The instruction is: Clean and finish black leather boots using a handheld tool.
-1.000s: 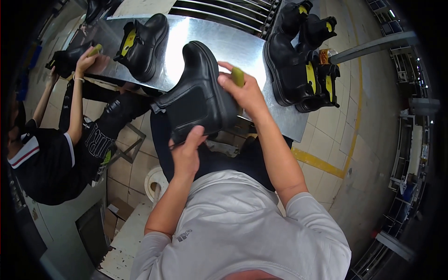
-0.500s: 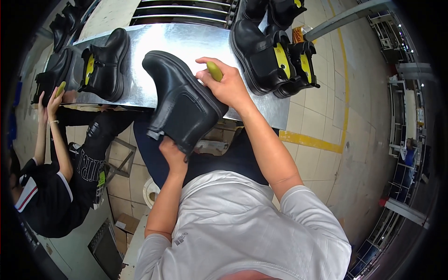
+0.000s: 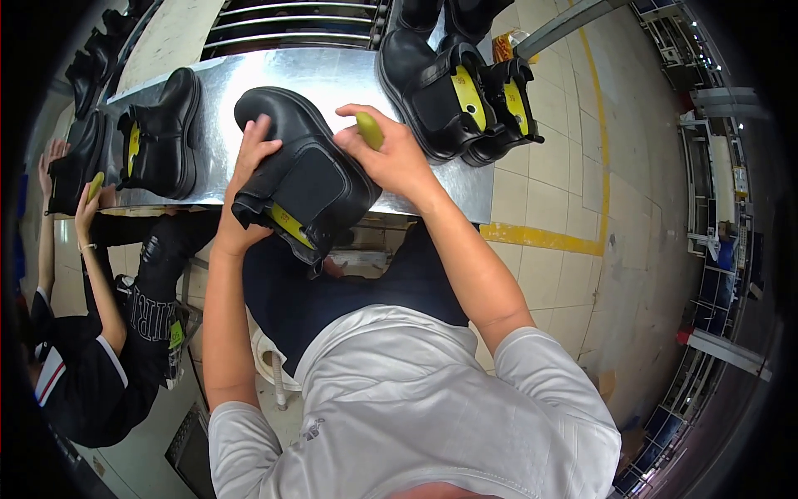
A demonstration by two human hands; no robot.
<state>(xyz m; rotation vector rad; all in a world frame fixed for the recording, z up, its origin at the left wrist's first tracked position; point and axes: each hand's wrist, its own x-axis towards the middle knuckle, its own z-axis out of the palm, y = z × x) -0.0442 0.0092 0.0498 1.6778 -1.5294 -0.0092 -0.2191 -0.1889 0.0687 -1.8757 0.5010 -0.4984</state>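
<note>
A black ankle boot point(image 3: 303, 185) with an elastic side panel lies tilted over the table's near edge, its toe pointing away from me and its opening toward me. Inside the opening shows a yellow-green lining piece point(image 3: 291, 226). My left hand point(image 3: 241, 179) grips the boot along its left side, fingers bent over near the toe. At the boot's right edge, by the sole, my right hand point(image 3: 395, 162) is closed around a tool with a yellow-green handle point(image 3: 369, 131). The handle's rounded end sticks up past the thumb; the tool's working end is hidden.
Several black boots point(image 3: 440, 91) stand at the right end of the metal table point(image 3: 224, 91). Another boot point(image 3: 162, 137) is on the left. A co-worker point(image 3: 83, 349) handles a boot at far left. Rollers point(image 3: 291, 29) lie beyond; a grey metal bar point(image 3: 573, 25) slants at upper right.
My left hand has come from the boot's opening up to its left side near the toe. The boot has turned so its opening shows. My right hand keeps the handle.
</note>
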